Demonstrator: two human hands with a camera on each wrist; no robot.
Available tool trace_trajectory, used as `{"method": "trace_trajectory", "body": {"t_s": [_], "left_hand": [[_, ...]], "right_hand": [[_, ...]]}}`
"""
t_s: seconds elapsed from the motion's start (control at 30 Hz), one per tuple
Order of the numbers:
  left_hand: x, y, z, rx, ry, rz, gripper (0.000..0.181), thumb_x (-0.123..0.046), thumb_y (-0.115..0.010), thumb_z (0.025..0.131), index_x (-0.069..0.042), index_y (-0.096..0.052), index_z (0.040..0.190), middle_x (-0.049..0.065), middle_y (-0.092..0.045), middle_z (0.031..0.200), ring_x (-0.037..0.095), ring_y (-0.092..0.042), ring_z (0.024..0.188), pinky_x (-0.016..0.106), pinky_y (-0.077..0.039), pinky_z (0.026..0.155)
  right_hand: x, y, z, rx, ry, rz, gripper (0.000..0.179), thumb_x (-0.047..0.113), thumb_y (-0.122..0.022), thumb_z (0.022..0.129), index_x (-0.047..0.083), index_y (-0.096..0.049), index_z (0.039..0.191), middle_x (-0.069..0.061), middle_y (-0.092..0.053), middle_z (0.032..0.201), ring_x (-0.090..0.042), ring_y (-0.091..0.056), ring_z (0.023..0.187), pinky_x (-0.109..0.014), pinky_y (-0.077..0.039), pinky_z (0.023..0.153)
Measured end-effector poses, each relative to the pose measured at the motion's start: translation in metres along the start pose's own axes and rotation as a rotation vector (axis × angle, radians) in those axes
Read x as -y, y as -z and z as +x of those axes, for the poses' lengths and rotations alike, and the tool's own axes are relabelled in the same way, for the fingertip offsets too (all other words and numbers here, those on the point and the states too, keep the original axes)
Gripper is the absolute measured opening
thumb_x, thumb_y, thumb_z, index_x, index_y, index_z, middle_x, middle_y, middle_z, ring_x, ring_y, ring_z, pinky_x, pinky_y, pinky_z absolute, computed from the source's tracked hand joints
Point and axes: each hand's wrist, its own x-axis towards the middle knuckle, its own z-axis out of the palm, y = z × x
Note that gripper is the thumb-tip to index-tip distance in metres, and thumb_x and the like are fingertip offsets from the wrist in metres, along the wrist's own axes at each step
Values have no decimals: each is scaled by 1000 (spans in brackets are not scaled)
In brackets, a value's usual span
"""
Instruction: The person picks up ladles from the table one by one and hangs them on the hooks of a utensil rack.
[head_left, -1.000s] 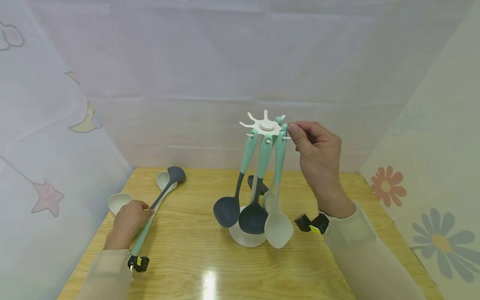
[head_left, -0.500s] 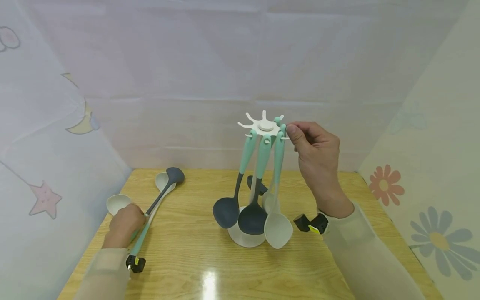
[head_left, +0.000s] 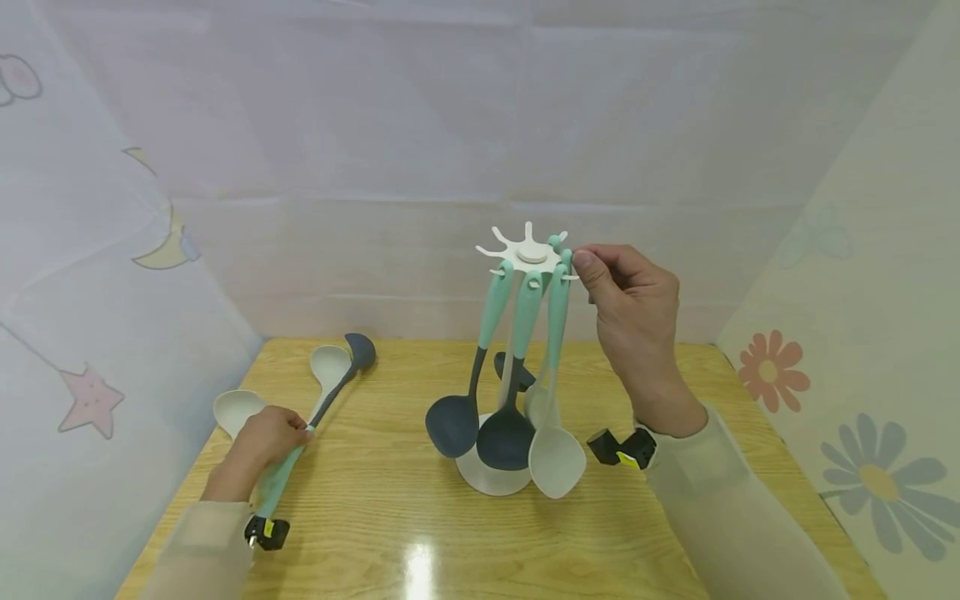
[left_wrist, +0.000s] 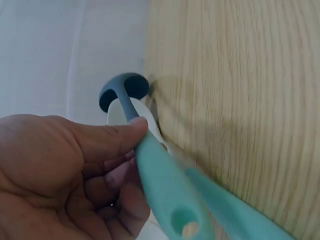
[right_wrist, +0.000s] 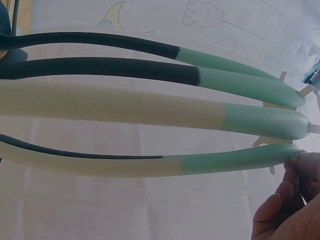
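My left hand [head_left: 266,437] pinches a ladle [head_left: 362,354] with a dark blue head and a mint-green handle at the table's left. In the left wrist view, thumb and fingers hold the ladle [left_wrist: 162,175] at the top of its handle, close over a white spoon [left_wrist: 117,114]. My right hand [head_left: 637,304] is raised at the white utensil rack [head_left: 506,251]. Its thumb and fingertips [right_wrist: 292,162] pinch at a hook, right at the end of a hanging utensil's green handle [right_wrist: 235,158]. The hook's tip is hidden by the fingers.
Several utensils hang from the rack, among them dark ladles [head_left: 506,437] and a white spoon [head_left: 557,462]. A second white spoon [head_left: 238,407] lies left of my left hand. The round rack base [head_left: 487,479] stands on the wooden table [head_left: 390,517]; cloth walls [head_left: 375,250] surround it.
My left hand dips left, then comes back right with the ladle pinched in it. The ladle's head shifts right and turns, uncovering more of the white spoon. My right hand stays at the rack.
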Motion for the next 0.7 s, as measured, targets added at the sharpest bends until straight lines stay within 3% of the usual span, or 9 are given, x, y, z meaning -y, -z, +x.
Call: {"method": "trace_trajectory", "body": {"t_s": [0.07,0.13,0.2,0.37,0.57,0.7], "left_hand": [[-6,-2,-2,10,-5,-51,26,-24,-69,103,0,-69,92,11,-66,85,23,-56,75,39,-47,67],[-13,-5,-4,26,-13,-117,25,-22,-68,103,-4,-66,87,5,-58,78,19,-50,70,35,-42,64],[-20,-7,-6,35,-22,-175,23,-20,-69,103,-3,-67,88,4,-58,77,17,-52,68,34,-44,63],[-38,-10,-13,79,-44,-345,25,-20,-71,102,3,-70,112,10,-68,99,20,-62,77,40,-56,75],[-54,-11,-18,144,-84,-541,50,-24,-71,102,-1,-53,142,5,-64,89,21,-54,73,41,-53,77],[-65,-5,-23,173,-147,-621,48,-24,-68,104,-4,-50,144,5,-63,90,20,-50,73,38,-49,71]], "right_hand": [[0,0,0,0,1,3,19,11,-75,99,-7,-78,103,15,-65,73,-11,-51,64,-23,-40,59],[0,0,0,1,3,2,19,11,-75,99,-7,-78,103,14,-65,73,-11,-51,64,-23,-40,59],[0,0,0,1,3,2,18,11,-75,99,-7,-78,103,14,-65,73,-11,-51,65,-23,-40,59],[1,0,-1,0,-1,2,19,11,-75,100,-7,-78,103,14,-65,73,-11,-51,65,-23,-40,59],[2,0,-1,1,0,-2,19,11,-74,100,-7,-78,104,14,-65,74,-11,-51,65,-23,-41,60],[2,0,-1,4,4,-5,19,11,-74,100,-7,-78,104,15,-65,74,-11,-51,65,-23,-41,60]]}}
